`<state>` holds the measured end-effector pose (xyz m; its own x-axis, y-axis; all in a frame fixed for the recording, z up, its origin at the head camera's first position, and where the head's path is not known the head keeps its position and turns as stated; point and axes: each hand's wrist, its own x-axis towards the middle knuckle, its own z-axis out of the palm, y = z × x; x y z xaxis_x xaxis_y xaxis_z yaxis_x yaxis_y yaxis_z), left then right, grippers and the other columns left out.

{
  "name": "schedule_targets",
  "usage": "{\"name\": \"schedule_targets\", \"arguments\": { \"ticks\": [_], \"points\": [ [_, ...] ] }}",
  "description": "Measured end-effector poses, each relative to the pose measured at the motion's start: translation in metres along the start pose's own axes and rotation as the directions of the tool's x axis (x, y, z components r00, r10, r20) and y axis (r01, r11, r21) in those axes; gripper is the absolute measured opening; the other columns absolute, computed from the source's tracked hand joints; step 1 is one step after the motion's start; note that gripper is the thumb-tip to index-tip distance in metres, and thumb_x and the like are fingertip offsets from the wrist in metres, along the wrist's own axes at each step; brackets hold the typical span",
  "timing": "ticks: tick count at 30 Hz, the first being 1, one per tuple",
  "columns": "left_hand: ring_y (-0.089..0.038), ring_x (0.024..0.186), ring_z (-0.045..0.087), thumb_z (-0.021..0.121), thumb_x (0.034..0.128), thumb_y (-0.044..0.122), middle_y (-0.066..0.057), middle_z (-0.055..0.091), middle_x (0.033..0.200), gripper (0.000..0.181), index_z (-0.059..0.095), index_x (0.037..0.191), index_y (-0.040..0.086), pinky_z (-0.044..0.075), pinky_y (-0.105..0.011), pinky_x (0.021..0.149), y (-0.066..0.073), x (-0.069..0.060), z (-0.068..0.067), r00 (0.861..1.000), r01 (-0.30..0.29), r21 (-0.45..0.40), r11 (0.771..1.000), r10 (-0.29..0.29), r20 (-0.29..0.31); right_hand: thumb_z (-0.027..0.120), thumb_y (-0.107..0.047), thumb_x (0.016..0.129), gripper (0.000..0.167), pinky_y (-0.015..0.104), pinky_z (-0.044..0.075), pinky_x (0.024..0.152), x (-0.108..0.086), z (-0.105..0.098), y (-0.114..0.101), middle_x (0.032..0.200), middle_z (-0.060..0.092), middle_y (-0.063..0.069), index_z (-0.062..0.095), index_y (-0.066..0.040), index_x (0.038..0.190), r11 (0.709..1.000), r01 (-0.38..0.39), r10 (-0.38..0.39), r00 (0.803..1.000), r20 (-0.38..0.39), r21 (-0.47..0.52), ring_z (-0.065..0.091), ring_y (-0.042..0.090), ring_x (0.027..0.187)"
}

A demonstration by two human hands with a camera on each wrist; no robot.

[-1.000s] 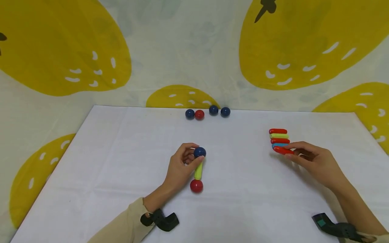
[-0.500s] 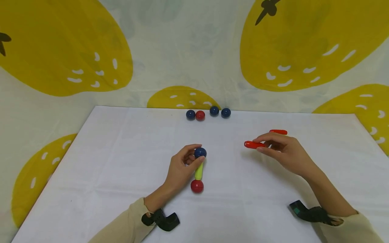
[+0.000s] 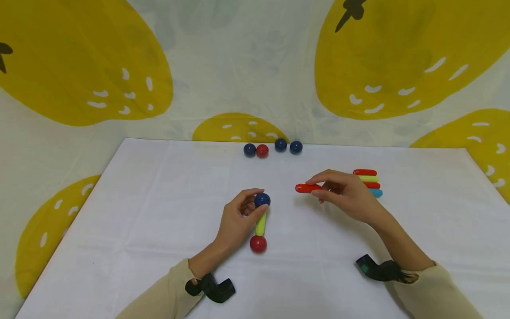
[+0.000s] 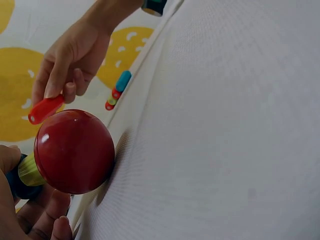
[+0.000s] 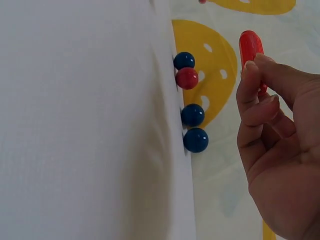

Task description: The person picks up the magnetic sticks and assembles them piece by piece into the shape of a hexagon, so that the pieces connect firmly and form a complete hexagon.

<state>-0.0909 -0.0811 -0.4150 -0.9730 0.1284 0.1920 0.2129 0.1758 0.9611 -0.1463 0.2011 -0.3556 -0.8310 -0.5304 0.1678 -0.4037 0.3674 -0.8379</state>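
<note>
My left hand (image 3: 237, 219) grips a blue ball (image 3: 262, 200) between thumb and fingers. A yellow-green stick (image 3: 260, 225) joins this ball to a red ball (image 3: 258, 244) at the near end; in the left wrist view that red ball (image 4: 75, 151) looms large in front. To the right, my right hand (image 3: 348, 195) pinches a red stick (image 3: 307, 188) by one end, its free end pointing left toward the blue ball. A gap lies between the two. The right wrist view shows the red stick (image 5: 250, 47) between thumb and index finger, above the tabletop.
Along the far edge of the white table (image 3: 179, 177) sit several loose balls, among them a red ball (image 3: 262, 150) and a blue ball (image 3: 296, 147). Behind my right hand lie a red stick (image 3: 365, 172), a yellow-green stick (image 3: 369, 179) and a light blue stick (image 3: 376, 192), partly covered.
My right hand has lifted the red stick off the near end of the stick row and carried it left toward the blue ball. My left hand has stayed in place.
</note>
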Motion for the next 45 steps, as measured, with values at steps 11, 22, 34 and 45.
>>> {"name": "schedule_targets", "arguments": {
  "ticks": [11,22,34,45],
  "points": [
    [-0.017,0.074,0.052,0.069,0.0892,0.019,0.001,0.059,0.087,0.038,0.061,0.125,0.01,0.044,-0.023,0.063,0.0,-0.001,0.0,1.0,0.005,0.031,1.0,-0.005,-0.003,0.068,-0.006,0.088,0.03,0.027,0.05,0.062,0.019,0.022,-0.003,0.104,0.063,-0.007,0.067,-0.021,0.114,0.999,-0.007,0.01,0.998,0.067,-0.035,0.06,0.015,0.075],
    [-0.017,0.075,0.053,0.07,0.0892,0.023,0.001,0.059,0.088,0.038,0.061,0.125,0.013,0.045,-0.024,0.065,0.002,0.0,0.0,1.0,0.006,0.045,0.999,-0.006,-0.005,0.066,-0.006,0.09,0.028,0.028,0.051,0.061,0.027,0.033,-0.004,0.1,0.064,-0.004,0.067,-0.02,0.114,1.0,-0.006,0.008,0.996,0.085,-0.024,0.059,0.024,0.074],
    [-0.025,0.074,0.053,0.068,0.0885,0.007,-0.006,0.06,0.086,0.037,0.059,0.124,0.0,0.043,-0.024,0.065,0.024,-0.002,-0.001,0.999,0.048,0.041,0.998,-0.048,0.002,0.068,-0.011,0.089,0.028,0.028,0.051,0.062,0.03,0.04,-0.005,0.1,0.064,-0.007,0.068,-0.023,0.114,0.998,-0.032,0.037,0.995,0.098,-0.045,0.058,0.017,0.076],
    [-0.025,0.072,0.052,0.067,0.0884,0.004,-0.005,0.059,0.083,0.036,0.058,0.123,-0.002,0.043,-0.024,0.064,0.04,-0.003,-0.003,0.999,0.035,0.022,0.999,-0.035,0.008,0.069,-0.012,0.089,0.026,0.028,0.049,0.067,0.033,0.043,-0.005,0.104,0.064,-0.008,0.068,-0.022,0.113,0.998,-0.023,0.028,0.996,0.087,-0.056,0.057,0.016,0.083]
  ]
}}
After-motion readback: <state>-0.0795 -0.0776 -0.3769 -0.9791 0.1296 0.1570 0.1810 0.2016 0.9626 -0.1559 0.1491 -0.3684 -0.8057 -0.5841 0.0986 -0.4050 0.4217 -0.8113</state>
